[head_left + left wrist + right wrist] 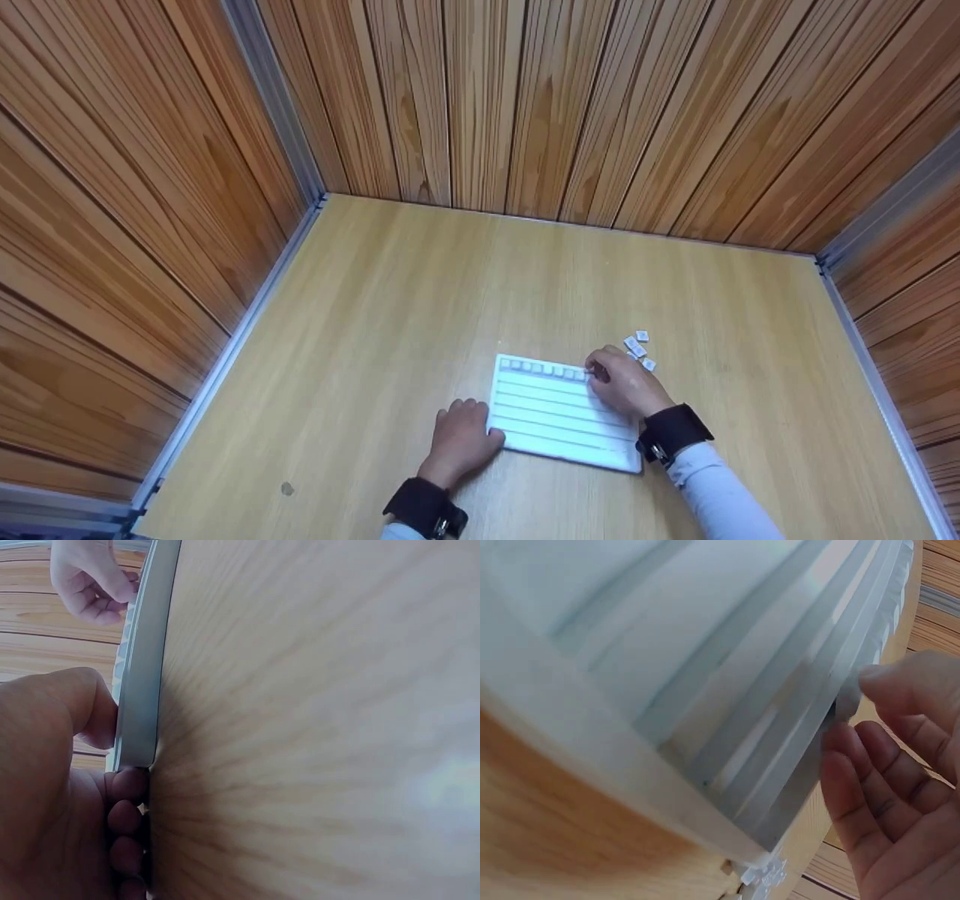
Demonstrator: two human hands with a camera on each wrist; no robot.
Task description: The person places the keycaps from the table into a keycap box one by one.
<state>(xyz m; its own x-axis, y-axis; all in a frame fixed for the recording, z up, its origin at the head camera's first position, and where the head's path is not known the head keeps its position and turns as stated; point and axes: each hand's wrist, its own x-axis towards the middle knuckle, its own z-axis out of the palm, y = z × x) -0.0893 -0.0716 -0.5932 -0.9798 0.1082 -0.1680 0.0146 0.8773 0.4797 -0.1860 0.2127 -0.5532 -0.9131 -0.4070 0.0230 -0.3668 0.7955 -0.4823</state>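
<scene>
Board (555,422): I see the left hand (463,437) gripping its edge, the right hand (628,382) pinching what looks like a tile (847,700).

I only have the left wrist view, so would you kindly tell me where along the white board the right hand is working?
Observer: In the head view, the right hand is at the right end of the row of small tiles in the top groove of the white board.
Operator: Thank you; are any tiles off the board?
Observer: Yes, a few loose tiles lie on the table beside the right hand.
Operator: And the lower grooves?
Observer: No tiles show in those.
</scene>
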